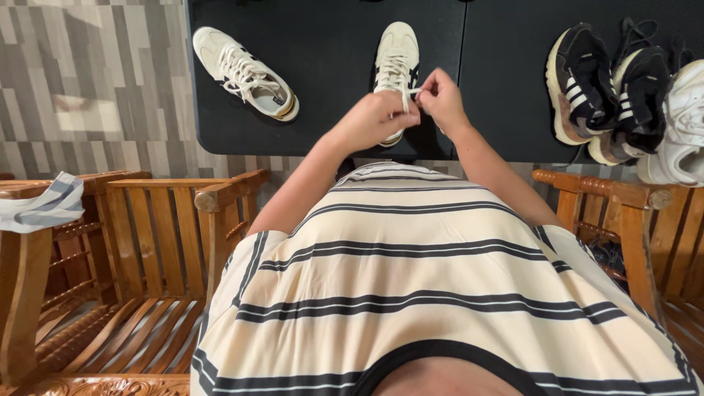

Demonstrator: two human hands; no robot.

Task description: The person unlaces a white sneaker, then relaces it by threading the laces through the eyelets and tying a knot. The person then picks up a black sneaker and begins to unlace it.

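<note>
A cream sneaker with dark stripes stands on the black table, toe pointing away from me. My left hand and my right hand meet over its near end, each pinching a white lace stretched between them. My hands cover the heel part of the shoe. A second cream sneaker lies at an angle to the left, laces loose, untouched.
Several dark and white sneakers are piled at the table's right. Wooden slatted chairs stand at the left and right. A striped cloth hangs over the left armrest. My striped shirt fills the foreground.
</note>
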